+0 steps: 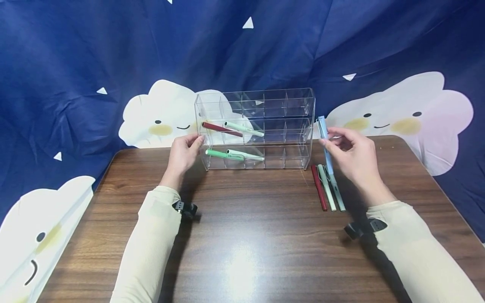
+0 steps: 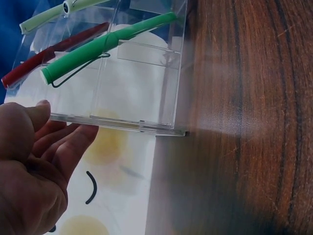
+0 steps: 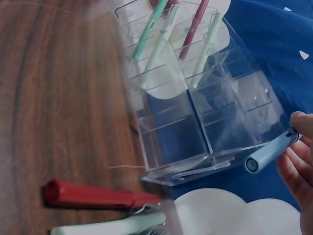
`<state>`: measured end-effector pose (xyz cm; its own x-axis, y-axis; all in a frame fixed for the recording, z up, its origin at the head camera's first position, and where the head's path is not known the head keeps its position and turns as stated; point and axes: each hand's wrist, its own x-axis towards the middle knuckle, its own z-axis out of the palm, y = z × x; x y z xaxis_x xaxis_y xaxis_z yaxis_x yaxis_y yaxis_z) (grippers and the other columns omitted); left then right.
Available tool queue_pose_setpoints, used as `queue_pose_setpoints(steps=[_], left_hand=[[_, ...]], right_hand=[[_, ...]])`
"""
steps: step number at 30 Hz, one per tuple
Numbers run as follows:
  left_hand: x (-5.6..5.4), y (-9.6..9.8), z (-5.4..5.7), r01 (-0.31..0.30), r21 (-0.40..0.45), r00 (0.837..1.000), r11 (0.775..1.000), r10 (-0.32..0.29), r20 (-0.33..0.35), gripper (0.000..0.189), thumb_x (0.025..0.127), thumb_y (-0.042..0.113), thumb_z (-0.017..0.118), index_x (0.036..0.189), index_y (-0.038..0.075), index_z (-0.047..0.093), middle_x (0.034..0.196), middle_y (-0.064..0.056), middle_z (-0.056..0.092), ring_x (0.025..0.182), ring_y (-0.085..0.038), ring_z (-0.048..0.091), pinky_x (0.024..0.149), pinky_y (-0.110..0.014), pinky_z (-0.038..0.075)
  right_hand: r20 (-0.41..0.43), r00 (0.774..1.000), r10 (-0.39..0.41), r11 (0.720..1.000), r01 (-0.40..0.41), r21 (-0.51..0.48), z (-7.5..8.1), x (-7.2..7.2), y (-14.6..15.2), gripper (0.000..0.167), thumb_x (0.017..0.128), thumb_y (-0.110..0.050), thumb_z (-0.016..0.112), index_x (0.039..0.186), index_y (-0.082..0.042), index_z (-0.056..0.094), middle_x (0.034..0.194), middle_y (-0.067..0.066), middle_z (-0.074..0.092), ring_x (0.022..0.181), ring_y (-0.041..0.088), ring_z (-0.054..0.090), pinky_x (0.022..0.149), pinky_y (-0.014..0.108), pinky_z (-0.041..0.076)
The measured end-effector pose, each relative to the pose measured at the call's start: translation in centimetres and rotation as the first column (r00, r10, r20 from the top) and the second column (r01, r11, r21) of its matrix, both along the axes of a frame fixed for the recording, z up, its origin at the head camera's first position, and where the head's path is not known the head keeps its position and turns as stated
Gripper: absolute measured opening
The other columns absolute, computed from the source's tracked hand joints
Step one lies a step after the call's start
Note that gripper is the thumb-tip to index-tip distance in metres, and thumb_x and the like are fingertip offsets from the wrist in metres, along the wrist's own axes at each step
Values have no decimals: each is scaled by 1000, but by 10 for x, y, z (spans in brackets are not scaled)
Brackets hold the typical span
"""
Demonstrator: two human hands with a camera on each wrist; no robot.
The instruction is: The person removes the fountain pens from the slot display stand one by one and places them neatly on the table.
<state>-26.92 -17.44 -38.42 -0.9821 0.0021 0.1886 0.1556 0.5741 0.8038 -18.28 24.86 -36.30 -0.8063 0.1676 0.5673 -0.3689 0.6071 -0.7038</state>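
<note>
A clear plastic pen rack (image 1: 253, 141) with several compartments stands upright on the table. My left hand (image 1: 184, 155) holds its left side edge between thumb and fingers, as the left wrist view also shows. In the rack's left part lie a dark red pen (image 1: 222, 129), a pale green pen (image 1: 244, 128), a bright green pen (image 2: 90, 53) and a whitish-green pen (image 1: 245, 155). Just beyond the rack's right side, my right hand (image 1: 350, 153) pinches a light blue pen (image 1: 323, 126), tilted with its upper end away from me.
On the table (image 1: 235, 227), right of the rack, a red pen (image 1: 319, 188), a pale green pen (image 1: 326, 187) and a grey-blue pen (image 1: 337, 194) lie side by side below the right hand. A dark blue cloth (image 1: 265, 46) with white clouds hangs behind the table.
</note>
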Motion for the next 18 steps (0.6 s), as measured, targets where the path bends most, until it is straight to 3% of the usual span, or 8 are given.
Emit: queue_pose_setpoints(steps=[8, 15, 18], left_hand=[[-1, -1, -1, -9, -24, 1000, 1000, 9, 0, 32, 111, 21, 63, 132, -1, 74, 116, -24, 80, 92, -25, 69, 72, -17, 50], [-1, -1, -2, -5, -11, 1000, 1000, 5, 2, 33, 111, 21, 63, 131, -2, 74, 115, -25, 80, 89, -25, 70, 68, -15, 50], [-1, 0, -2, -1, -11, 1000, 1000, 1, -3, 32, 111, 20, 63, 130, -3, 74, 115, -25, 80, 92, -30, 73, 69, -14, 50]], right_hand=[[39, 999, -25, 1000, 24, 19, -17, 8, 13, 31, 90, -4, 87, 119, 1, 79, 88, -34, 63, 73, -19, 56, 71, 1, 44], [123, 989, -86, 992, 73, 100, -33, 17, 28, 32, 91, -9, 88, 120, -1, 79, 94, 8, 78, 72, -20, 52, 68, 2, 40], [158, 982, -108, 987, 86, 138, -38, 19, 35, 32, 92, -12, 88, 121, -1, 79, 97, 17, 80, 73, -22, 50, 69, 2, 38]])
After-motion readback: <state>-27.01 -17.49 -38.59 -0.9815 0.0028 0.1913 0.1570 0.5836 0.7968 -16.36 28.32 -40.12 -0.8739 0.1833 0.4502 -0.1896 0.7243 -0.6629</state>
